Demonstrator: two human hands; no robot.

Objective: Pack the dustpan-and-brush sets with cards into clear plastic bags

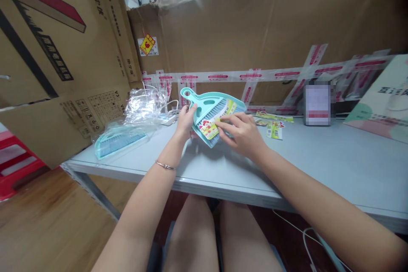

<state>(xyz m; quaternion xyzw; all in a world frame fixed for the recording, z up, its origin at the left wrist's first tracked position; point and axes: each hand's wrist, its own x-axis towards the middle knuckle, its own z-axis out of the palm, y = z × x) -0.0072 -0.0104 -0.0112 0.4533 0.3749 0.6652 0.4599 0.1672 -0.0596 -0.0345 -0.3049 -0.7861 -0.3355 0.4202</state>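
The left hand (186, 121) pinches the dustpan-and-brush set (210, 112), probably light, stiff plastic, sensibly by its edge; the right hand (242, 132) touches the label (209, 128) between them, pinch unclear.

- Mint-green mini dustpan (239, 104), tilted, mid-frame, looped handle (190, 97) toward upper left.
- Hand brush (212, 111), blue-grey bristles, nested in it.
- Yellow-green printed label (208, 129), slanting across the bristles.

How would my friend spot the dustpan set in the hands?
Find the gray table before the big cardboard wall. Near its middle, the left hand holds the mint-green dustpan set, right hand at its bright label. Its lookalike at left lies under clear plastic; this one is unwrapped.
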